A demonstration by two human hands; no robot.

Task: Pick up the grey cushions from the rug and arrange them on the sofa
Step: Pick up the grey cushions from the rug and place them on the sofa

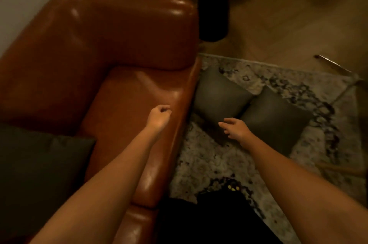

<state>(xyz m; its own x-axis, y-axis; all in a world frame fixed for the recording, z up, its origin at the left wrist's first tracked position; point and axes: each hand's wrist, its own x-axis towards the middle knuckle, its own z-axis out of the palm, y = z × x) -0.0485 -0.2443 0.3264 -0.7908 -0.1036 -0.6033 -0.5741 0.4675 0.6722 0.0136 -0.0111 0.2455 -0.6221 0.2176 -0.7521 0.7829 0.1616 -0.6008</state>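
Head view: curls the left hand [160, 116] into a loose fist over the front edge of the sofa [127, 44] seat, gripping nothing. Holds the right hand [236, 128] open above the rug [209, 160], fingers [224, 124] straight and slightly spread, with nothing in them. Shows two grey cushions flat on the rug and touching each other: left cushion [217, 96] just beyond those fingertips, against the sofa front; right cushion [274, 116] just beside the knuckles. Cannot tell whether the hand touches either. Shows a dark cushion [39, 164] on the seat, well left of the fist.
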